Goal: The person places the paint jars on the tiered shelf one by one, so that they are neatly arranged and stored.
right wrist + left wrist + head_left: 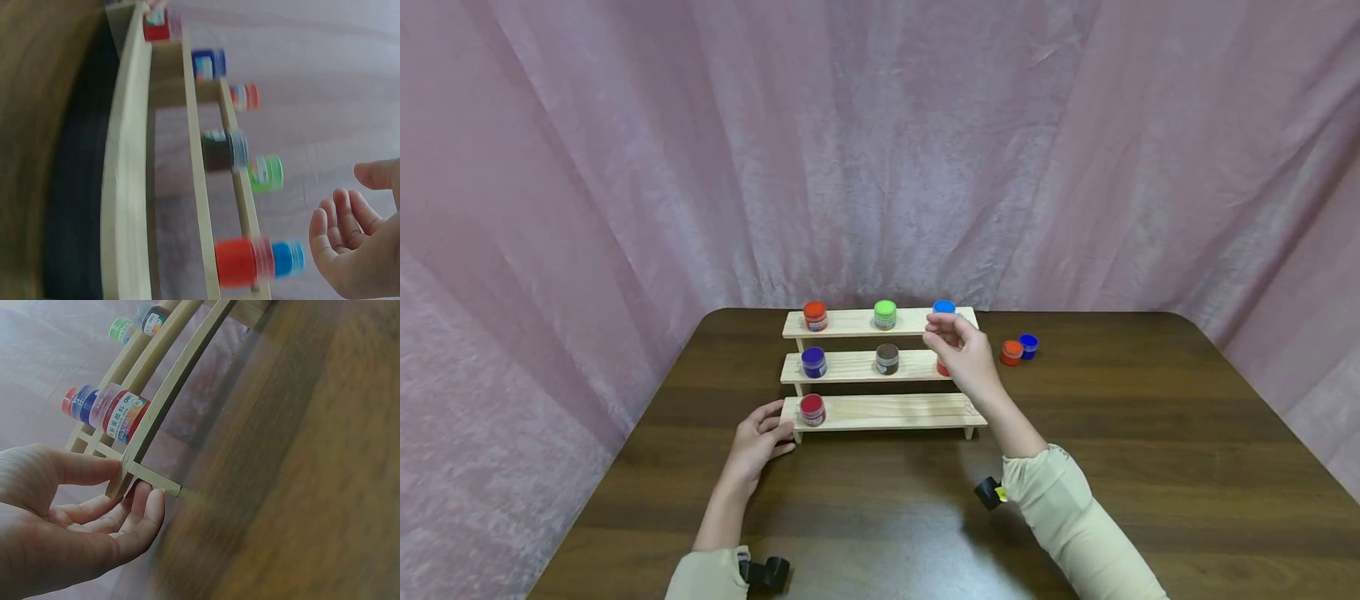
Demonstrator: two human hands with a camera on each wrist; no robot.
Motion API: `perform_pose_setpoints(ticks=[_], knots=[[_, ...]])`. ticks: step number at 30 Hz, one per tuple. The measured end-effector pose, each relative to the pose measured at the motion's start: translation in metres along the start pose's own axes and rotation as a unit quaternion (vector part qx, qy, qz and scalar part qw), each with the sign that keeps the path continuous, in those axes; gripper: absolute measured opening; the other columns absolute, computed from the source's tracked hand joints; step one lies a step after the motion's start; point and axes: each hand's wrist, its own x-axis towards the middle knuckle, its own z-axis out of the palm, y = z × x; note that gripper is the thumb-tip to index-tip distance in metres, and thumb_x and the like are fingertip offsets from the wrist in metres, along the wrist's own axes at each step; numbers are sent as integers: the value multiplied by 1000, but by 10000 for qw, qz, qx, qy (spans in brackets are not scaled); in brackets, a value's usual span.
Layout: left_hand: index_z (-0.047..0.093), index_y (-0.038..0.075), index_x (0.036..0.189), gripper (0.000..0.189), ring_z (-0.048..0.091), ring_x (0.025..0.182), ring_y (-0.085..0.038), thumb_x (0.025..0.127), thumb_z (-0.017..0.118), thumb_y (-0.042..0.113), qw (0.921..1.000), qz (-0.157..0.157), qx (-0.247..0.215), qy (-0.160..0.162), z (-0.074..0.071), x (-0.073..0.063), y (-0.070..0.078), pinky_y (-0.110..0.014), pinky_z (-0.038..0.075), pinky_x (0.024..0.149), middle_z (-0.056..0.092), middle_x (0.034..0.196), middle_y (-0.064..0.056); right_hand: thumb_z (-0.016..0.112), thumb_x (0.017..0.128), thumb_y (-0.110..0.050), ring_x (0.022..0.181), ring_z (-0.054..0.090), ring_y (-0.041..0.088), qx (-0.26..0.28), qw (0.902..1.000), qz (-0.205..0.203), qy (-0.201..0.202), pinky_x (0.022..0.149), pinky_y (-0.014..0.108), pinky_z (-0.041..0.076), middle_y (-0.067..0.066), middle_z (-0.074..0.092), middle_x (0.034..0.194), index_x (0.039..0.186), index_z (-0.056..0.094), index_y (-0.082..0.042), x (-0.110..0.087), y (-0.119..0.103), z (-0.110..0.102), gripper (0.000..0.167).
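A three-tier wooden display rack (pixel 895 410) stands on the table. My left hand (pixel 756 443) grips the left end of its lowest shelf, thumb on top and fingers below, beside a dark red paint jar (pixel 812 409). The middle shelf carries a purple-blue jar (pixel 814 362), a dark brown jar (pixel 887 359) and, at the right, a red jar (pixel 234 262). On the top shelf are an orange-red jar (pixel 816 316), a green jar (pixel 885 314) and a blue jar (pixel 943 307). My right hand (pixel 967 360) hovers before the right-hand jars, fingers loosely bent, holding nothing.
Right of the rack, an orange jar (pixel 1011 352) and a dark blue jar (pixel 1028 346) stand close together on the brown wooden table (pixel 1150 450). A pink curtain (pixel 880 150) hangs behind the table.
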Motion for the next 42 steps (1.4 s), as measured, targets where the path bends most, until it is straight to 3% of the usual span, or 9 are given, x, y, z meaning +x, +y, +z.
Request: perform_pose_setpoints(ticks=[8, 15, 19, 23, 27, 31, 34, 38, 42], knots=[[36, 2, 147, 53, 60, 84, -10, 97, 54, 4, 9999, -37, 111, 26, -6, 2, -1, -20, 58, 75, 62, 107, -9, 61, 95, -11, 88, 56, -6, -44, 9997, 154, 189, 82, 8, 46, 20, 61, 121, 125, 59, 0, 10, 6, -25, 32], [35, -1, 147, 54, 59, 81, -8, 96, 55, 3, 10000, -13, -4, 28, -5, 2, -4, -21, 58, 73, 61, 107, -10, 59, 95, -8, 83, 55, -11, -185, 9964, 179, 811, 78, 4, 46, 24, 63, 119, 124, 60, 3, 18, 17, -46, 31], [34, -2, 147, 56, 59, 81, -9, 96, 56, 4, 10000, 36, -12, -28, -3, 2, -5, -21, 57, 73, 62, 108, -11, 59, 95, -9, 80, 55, -11, -40, 9924, 562, 1091, 73, 6, 47, 0, 67, 99, 124, 60, 4, 19, 31, -60, 31], [33, -2, 148, 57, 59, 82, -10, 96, 56, 5, 9999, 78, 3, -73, -4, 2, -5, -22, 58, 74, 62, 111, -12, 57, 96, -10, 73, 53, -8, 92, 9882, 988, 1171, 66, 8, 48, -20, 57, 82, 125, 59, 4, 19, 44, -70, 33], [35, -1, 147, 55, 60, 82, -9, 96, 55, 4, 10000, 31, 43, 13, -6, 1, -4, -21, 58, 74, 61, 110, -12, 57, 95, -12, 78, 57, -5, -385, 9842, 1198, 1242, 69, 8, 47, -5, 66, 97, 125, 60, 1, 19, 59, -74, 33], [36, 1, 147, 54, 59, 82, -8, 97, 55, 5, 10000, 2, 85, 26, -7, 0, -4, -21, 58, 75, 61, 113, -13, 56, 96, -16, 107, 64, 15, -956, 9759, 1435, 1335, 84, 16, 46, 15, 63, 127, 128, 59, -2, 19, 75, -79, 35], [36, 1, 147, 54, 59, 82, -8, 97, 55, 5, 10000, 21, 64, 15, -6, -1, -3, -21, 58, 75, 61, 114, -14, 55, 96, -16, 120, 59, 27, -1024, 9730, 1527, 1398, 88, 23, 45, 19, 59, 132, 129, 58, -1, 20, 84, -83, 36], [35, -2, 146, 55, 59, 81, -8, 96, 56, 4, 10000, 62, -9, 11, -5, -2, -3, -21, 58, 73, 61, 112, -14, 57, 95, -15, 98, 62, 11, -1154, 9704, 1515, 1488, 79, 15, 43, 22, 61, 127, 126, 60, 0, 22, 93, -85, 35], [35, -2, 147, 55, 59, 81, -9, 96, 56, 4, 10000, 43, -19, 14, -5, -2, -3, -20, 58, 73, 62, 110, -12, 59, 94, -13, 74, 50, -5, -1082, 9724, 1497, 1422, 64, 8, 40, 24, 60, 123, 126, 59, 2, 24, 99, -87, 36]])
